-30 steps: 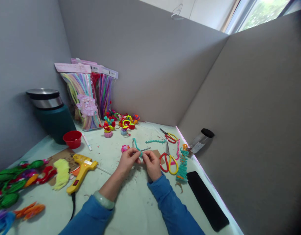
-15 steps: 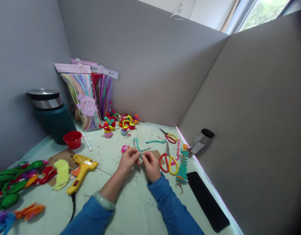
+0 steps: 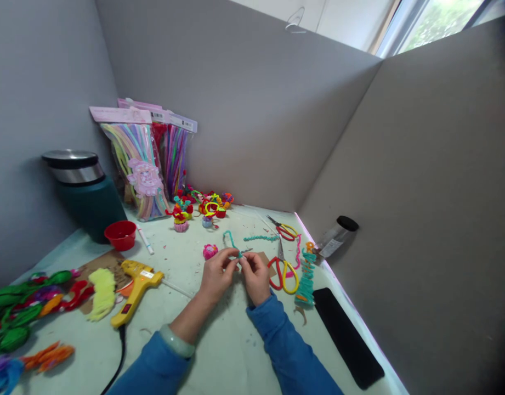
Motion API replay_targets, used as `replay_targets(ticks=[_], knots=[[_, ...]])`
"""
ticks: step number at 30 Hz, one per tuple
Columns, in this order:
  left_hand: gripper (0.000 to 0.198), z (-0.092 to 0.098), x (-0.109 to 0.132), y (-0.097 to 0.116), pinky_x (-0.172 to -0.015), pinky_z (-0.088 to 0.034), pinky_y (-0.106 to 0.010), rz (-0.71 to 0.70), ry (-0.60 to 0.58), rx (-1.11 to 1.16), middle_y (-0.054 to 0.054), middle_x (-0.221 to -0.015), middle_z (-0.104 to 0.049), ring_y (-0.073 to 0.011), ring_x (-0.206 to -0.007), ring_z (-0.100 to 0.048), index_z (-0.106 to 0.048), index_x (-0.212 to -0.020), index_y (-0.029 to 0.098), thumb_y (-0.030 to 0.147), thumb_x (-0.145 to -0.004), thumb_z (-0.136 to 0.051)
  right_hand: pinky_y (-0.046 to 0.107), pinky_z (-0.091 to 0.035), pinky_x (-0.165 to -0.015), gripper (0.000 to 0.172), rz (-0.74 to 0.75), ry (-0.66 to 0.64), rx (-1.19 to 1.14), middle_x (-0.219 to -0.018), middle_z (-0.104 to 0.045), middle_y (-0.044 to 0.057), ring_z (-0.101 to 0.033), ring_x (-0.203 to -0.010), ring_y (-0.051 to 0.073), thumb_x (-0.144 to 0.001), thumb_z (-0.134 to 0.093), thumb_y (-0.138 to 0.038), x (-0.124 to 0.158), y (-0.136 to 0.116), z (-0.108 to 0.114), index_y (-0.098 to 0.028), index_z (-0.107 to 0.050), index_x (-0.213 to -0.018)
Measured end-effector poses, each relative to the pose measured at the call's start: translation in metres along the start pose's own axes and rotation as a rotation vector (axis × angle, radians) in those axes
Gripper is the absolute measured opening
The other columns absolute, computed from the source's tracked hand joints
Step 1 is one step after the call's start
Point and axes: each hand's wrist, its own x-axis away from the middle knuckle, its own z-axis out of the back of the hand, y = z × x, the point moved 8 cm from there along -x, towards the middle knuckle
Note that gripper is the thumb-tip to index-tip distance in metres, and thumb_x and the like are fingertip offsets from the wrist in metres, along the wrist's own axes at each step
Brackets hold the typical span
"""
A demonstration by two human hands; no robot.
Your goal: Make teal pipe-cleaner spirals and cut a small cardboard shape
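A teal pipe cleaner (image 3: 229, 237) sticks up and away from my fingertips, its near end pinched between both hands above the table. My left hand (image 3: 217, 274) and my right hand (image 3: 255, 275) meet thumb to thumb there, fingers closed; the pinched end is mostly covered. Just left of my left fingers lies a small pink ball of pipe cleaner (image 3: 210, 251). Beyond my right hand rests a twisted teal strand (image 3: 260, 238). Scissors with red and yellow handles (image 3: 283, 274) lie right beside my right hand, near a brown cardboard piece (image 3: 268, 264).
To the left lie a yellow glue gun (image 3: 139, 288), a red cup (image 3: 120, 236) and a teal bottle (image 3: 85, 197). Bagged pipe cleaners (image 3: 141, 164) lean at the back near small colourful figures (image 3: 211, 206). At right are a second pair of scissors (image 3: 285, 231), a coiled teal bundle (image 3: 305, 280) and a black slab (image 3: 346, 337).
Both hands have shifted slightly, the left fingertips moving right and up around the teal pipe cleaner. The pink ball now shows more fully.
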Motion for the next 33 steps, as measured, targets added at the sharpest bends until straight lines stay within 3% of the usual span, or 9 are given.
replay_targets(ticks=[9, 13, 16, 20, 26, 30, 33], knots=[[0.026, -0.001, 0.0, -0.001, -0.063, -0.05, -0.028, -0.025, -0.019, 0.0, -0.009, -0.099, -0.066, -0.0135, -0.058, -0.06, -0.069, -0.098, 0.021, 0.026, -0.075, -0.058, 0.026, -0.043, -0.06, 0.016, 0.044, -0.006, 0.009, -0.074, -0.057, 0.001, -0.052, -0.064, 0.014, -0.081, -0.055, -0.034, 0.002, -0.005, 0.0, -0.018, -0.057, -0.085], [0.033, 0.002, 0.002, 0.0, -0.065, -0.051, -0.029, -0.044, 0.045, -0.028, -0.009, -0.105, -0.062, -0.0154, -0.067, -0.061, -0.065, -0.108, 0.023, 0.027, -0.076, -0.058, 0.026, -0.042, -0.061, 0.015, 0.065, 0.011, 0.033, -0.073, -0.056, 0.001, -0.051, -0.064, 0.014, -0.081, -0.055, -0.032, 0.003, -0.011, 0.001, -0.018, -0.056, -0.084], [0.029, 0.005, 0.004, 0.004, -0.07, -0.05, -0.029, -0.063, 0.09, -0.053, -0.009, -0.103, -0.062, -0.0184, -0.077, -0.061, -0.068, -0.102, 0.024, 0.027, -0.075, -0.06, 0.025, -0.042, -0.06, 0.014, 0.066, 0.02, 0.038, -0.073, -0.055, 0.001, -0.05, -0.064, 0.013, -0.081, -0.055, -0.031, 0.003, -0.012, 0.002, -0.018, -0.056, -0.084], [0.024, 0.001, 0.004, 0.005, -0.069, -0.051, -0.029, -0.071, 0.058, -0.043, -0.009, -0.104, -0.063, -0.0199, -0.082, -0.061, -0.07, -0.098, 0.024, 0.027, -0.077, -0.058, 0.026, -0.042, -0.061, 0.013, 0.082, 0.013, 0.052, -0.075, -0.056, 0.002, -0.051, -0.066, 0.014, -0.082, -0.054, -0.03, 0.003, -0.013, 0.001, -0.017, -0.057, -0.085], [0.027, -0.003, 0.005, 0.003, -0.062, -0.053, -0.027, -0.09, 0.012, -0.042, -0.01, -0.106, -0.063, -0.0125, -0.059, -0.06, -0.069, -0.102, 0.02, 0.027, -0.079, -0.056, 0.026, -0.043, -0.064, 0.012, 0.127, 0.013, 0.077, -0.078, -0.058, 0.003, -0.054, -0.07, 0.015, -0.083, -0.054, -0.028, 0.003, -0.014, 0.002, -0.017, -0.057, -0.086], [0.026, -0.004, 0.006, 0.009, -0.054, -0.053, -0.023, -0.188, 0.007, -0.091, -0.011, -0.102, -0.064, -0.0083, -0.051, -0.058, -0.067, -0.103, 0.017, 0.025, -0.082, -0.052, 0.026, -0.044, -0.066, 0.01, 0.175, -0.004, 0.106, -0.079, -0.057, 0.003, -0.054, -0.073, 0.015, -0.084, -0.052, -0.026, 0.003, -0.02, 0.001, -0.017, -0.056, -0.086], [0.028, -0.003, 0.012, 0.022, -0.059, -0.054, -0.023, -0.347, 0.047, -0.236, -0.011, -0.102, -0.064, -0.0102, -0.061, -0.062, -0.064, -0.107, 0.017, 0.019, -0.085, -0.048, 0.027, -0.044, -0.067, 0.006, 0.264, 0.004, 0.135, -0.079, -0.056, 0.002, -0.054, -0.073, 0.015, -0.084, -0.052, -0.022, 0.005, -0.036, 0.001, -0.017, -0.056, -0.085]])
